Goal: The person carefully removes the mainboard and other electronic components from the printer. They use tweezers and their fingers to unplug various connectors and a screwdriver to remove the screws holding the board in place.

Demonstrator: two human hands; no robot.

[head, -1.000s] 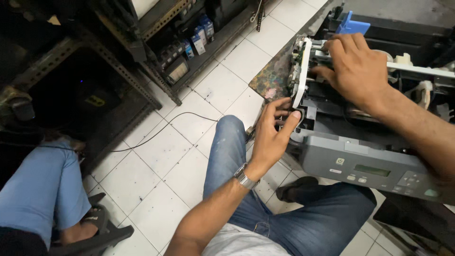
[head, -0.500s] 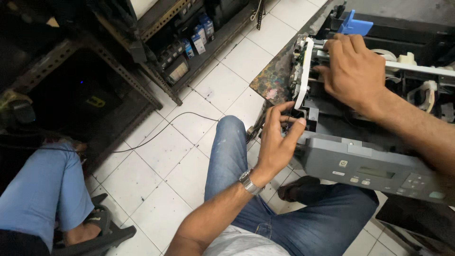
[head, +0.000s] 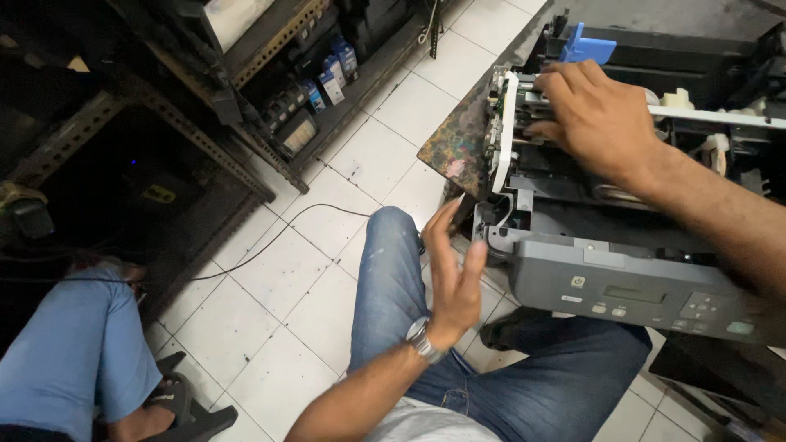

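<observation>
Head view is showing me sitting on a white tiled floor (head: 270, 286) with an opened printer (head: 622, 245) resting across my right thigh, its cover off and its insides showing. My right hand (head: 594, 119) is reaching down into the top of the printer, fingers curled and pressing on the mechanism just beside the white plastic side frame (head: 506, 131) at the left end of the machine; I cannot tell whether those fingers are pinching a part or only pressing on it. A blue plastic tab (head: 585, 45) is standing upright just behind that hand. My left hand (head: 452, 266) is hovering in the air beside the printer's left front corner, palm turned toward the machine, fingers spread and straight, holding nothing and touching nothing. A metal wristwatch (head: 424, 340) is sitting on that wrist. The grey control panel (head: 647, 295) with its small screen and buttons is facing me along the front edge of the printer. An ink-stained board (head: 463, 147) is lying on the floor under the printer's left end. A thin black cable (head: 270, 241) is running across the tiles. Small ink boxes (head: 332, 78) are sitting on a low dark metal shelf (head: 246, 164). Another person's leg in blue jeans (head: 70, 352), with a black sandal (head: 176, 405), is at the lower left.
</observation>
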